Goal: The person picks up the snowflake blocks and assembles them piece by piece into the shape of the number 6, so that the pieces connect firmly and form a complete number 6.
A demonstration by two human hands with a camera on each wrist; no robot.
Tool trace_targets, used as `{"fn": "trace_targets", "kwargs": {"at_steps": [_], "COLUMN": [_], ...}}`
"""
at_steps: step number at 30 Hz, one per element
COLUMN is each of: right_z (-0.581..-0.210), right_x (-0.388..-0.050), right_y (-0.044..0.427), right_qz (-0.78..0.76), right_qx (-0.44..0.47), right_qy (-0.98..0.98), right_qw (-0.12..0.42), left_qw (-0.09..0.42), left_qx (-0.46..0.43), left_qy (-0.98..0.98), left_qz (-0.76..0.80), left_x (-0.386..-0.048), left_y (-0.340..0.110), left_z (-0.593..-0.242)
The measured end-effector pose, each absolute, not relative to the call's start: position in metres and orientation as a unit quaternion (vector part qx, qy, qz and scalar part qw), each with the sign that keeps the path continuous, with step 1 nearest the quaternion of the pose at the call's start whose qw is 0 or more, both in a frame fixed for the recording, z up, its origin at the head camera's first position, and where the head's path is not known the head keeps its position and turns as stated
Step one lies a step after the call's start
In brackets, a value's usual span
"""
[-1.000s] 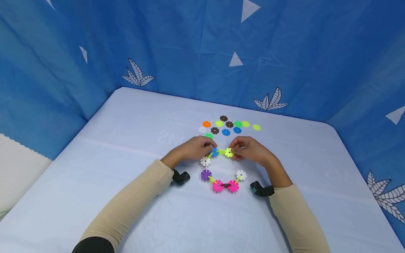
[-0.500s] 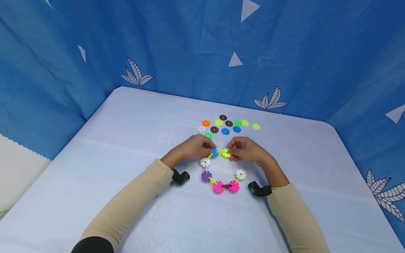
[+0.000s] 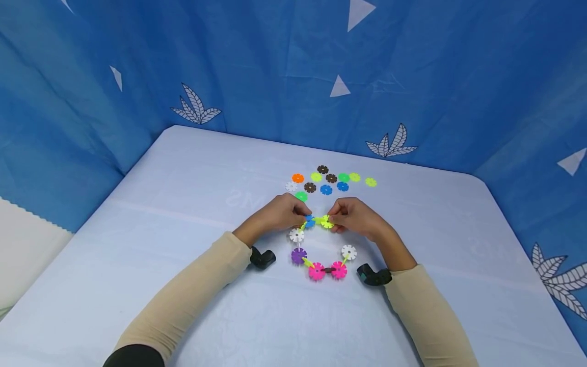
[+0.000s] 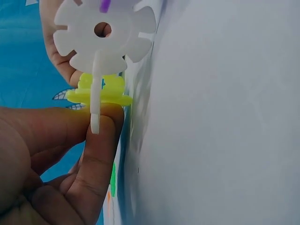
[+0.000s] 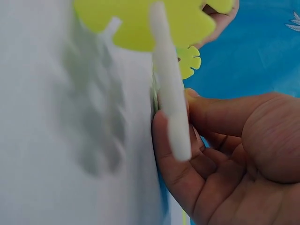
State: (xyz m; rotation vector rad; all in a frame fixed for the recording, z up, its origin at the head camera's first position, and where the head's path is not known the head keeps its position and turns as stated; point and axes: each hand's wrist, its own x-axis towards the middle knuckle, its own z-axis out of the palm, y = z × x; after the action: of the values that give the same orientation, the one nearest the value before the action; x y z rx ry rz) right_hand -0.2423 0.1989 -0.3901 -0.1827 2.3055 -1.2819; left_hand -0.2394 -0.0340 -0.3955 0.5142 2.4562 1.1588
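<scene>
Colourful chain of notched discs (image 3: 299, 256) lies curved; left hand (image 3: 283, 213) pinches its blue disc (image 3: 310, 221), right hand (image 3: 355, 216) its yellow disc (image 3: 326, 222)

"Where does the head view look from?"
"Up high and far back. It faces forward and down, over the table (image 3: 183, 199) to the cloth (image 3: 293, 76)."
"And the wrist views?"
"Very close! One looks along the left hand (image 3: 284, 212), one along the right hand (image 3: 356, 218). Both are tipped, so the table stands on edge."
"What do they share?"
"Each wrist view shares its hand with the head view."
</scene>
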Motion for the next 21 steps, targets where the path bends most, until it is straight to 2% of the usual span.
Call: {"fn": "trace_targets", "kwargs": {"at_steps": [13, 21], "right_z": [-0.394, -0.397], "right_x": [-0.247, -0.259], "right_y": [0.209, 0.242], "right_qz": [-0.464, -0.441], "right_qx": [-0.066, -0.042], "right_qy": [0.848, 0.875], "right_qw": [0.248, 0.195], "left_qw": [0.203, 0.182], "left_qx": [0.177, 0.193], "left_qy": [0.875, 0.882], "left_qz": [0.402, 0.388], "left_x": [-0.242, -0.241], "left_y": [-0.033, -0.034], "left_z": [-0.398, -0.398]}}
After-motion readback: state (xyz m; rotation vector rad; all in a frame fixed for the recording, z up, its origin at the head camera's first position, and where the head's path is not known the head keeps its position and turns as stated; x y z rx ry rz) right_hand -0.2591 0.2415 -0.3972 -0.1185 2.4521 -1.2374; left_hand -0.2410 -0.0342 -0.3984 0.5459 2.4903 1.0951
